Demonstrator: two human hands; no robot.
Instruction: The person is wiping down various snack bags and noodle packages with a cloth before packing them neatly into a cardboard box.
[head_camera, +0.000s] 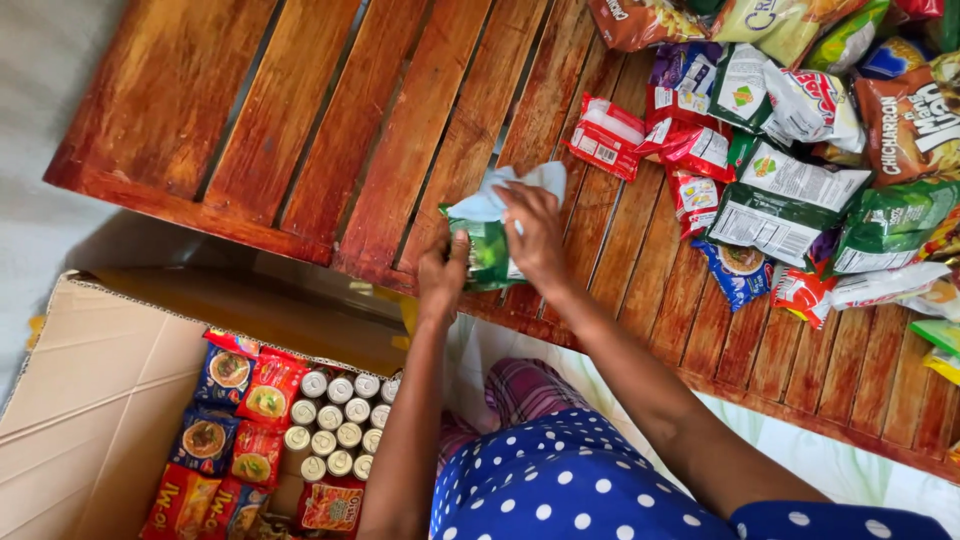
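— What do the hands have?

— Both grasp one green snack packet (487, 250) at the near edge of the slatted wooden bench (330, 130). The left hand (443, 275) grips its lower side; the right hand (535, 235) presses a pale blue cloth (520, 185) on its top.

— And around them?

— A heap of snack packets (790, 150) lies to the right of the right hand. Below the left hand, an open cardboard box (90, 400) holds cans (335, 425) and noodle packets (235, 400).

Slatted wooden tabletop (330, 130), reddish-brown varnish, gaps between the planks, worn along the near edge. Pale grey floor (40, 200) to the left. Open cardboard box (90, 400) stands on the floor beside it. Soft, even daylight.
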